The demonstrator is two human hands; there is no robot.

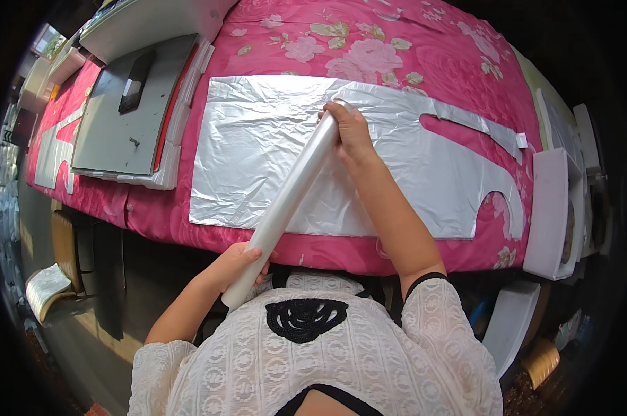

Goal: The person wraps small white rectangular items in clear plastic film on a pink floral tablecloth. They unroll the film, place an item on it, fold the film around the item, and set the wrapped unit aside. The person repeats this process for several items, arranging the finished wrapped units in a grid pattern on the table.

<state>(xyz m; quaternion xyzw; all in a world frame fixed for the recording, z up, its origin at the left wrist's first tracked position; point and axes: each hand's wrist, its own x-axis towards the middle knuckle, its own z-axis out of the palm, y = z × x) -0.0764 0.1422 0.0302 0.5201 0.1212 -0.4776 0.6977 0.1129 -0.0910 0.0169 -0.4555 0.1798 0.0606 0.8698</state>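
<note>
A long, pale roll of plastic film [290,193] slants across in front of me, its near end close to my body. My left hand [238,266] is closed round the near end, just past the table's front edge. The far end is gripped by my right hand [350,132], fingers curled round it. Beneath lies a flat, silvery-white plastic bag or a stack of them [244,132], wrinkled, with a handle strap [476,126] and curved cut-outs on its right side. It rests on a pink floral cloth [299,255].
Left of the bags, a grey board [105,142] tops a white stack, with a dark oblong object [136,82] on it. A white box [552,208] stands at the right edge. A wooden chair [67,249] is at the lower left, and another white bag piece [50,156] lies far left.
</note>
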